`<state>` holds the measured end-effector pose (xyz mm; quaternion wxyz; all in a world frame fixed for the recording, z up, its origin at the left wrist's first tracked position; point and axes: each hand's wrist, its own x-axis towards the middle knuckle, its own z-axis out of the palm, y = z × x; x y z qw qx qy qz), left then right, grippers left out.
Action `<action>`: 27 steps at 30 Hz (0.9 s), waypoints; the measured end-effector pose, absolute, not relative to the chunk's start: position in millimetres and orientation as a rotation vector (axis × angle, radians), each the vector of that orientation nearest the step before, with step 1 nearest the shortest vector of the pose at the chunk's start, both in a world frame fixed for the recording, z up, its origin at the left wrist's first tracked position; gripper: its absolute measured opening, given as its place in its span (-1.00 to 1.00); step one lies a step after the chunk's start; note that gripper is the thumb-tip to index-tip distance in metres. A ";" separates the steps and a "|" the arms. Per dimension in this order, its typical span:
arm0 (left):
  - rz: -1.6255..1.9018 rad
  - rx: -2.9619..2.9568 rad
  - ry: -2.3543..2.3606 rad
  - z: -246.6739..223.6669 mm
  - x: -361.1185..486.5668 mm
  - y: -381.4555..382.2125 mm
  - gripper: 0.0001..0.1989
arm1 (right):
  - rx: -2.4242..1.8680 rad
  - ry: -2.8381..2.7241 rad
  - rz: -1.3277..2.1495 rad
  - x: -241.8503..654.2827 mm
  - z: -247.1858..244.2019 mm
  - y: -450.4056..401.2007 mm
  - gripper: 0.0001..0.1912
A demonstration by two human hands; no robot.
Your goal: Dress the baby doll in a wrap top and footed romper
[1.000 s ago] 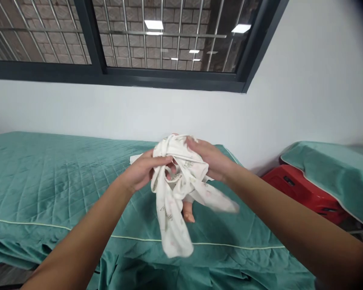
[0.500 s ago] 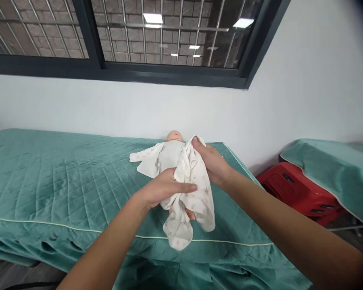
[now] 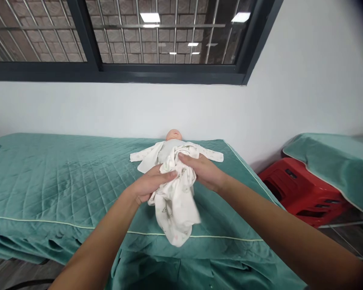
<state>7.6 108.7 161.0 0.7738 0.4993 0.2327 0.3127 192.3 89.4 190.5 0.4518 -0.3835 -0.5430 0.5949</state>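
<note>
White printed baby pants (image 3: 178, 205) are bunched up between my two hands, with the legs hanging toward the bed's front edge. My left hand (image 3: 149, 182) grips the gathered cloth from the left, thumb on top. On the opposite side, my right hand (image 3: 206, 171) pinches the upper rim of the bunch. A baby doll (image 3: 174, 134) lies on its back behind the cloth, its head by the wall. It has a white long-sleeved baby top (image 3: 145, 154) with both sleeves spread outward. The doll's lower body is hidden by the pants and my hands.
A green quilted cover (image 3: 63, 177) spreads over the bed beneath the doll. Red plastic stools (image 3: 302, 189) stand at the right, beside another green-covered surface (image 3: 335, 157). A white wall (image 3: 109, 106) and a dark-framed window (image 3: 169, 76) rise behind.
My hands have moved left and gathered the pants into a tighter bunch. My right hand has come lower, and the top's right-side sleeve now shows.
</note>
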 end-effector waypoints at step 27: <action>0.394 1.591 0.944 131.0 42.3 117.4 -0.77 | -1.063 -0.782 1.690 208.3 91.4 16.0 -0.57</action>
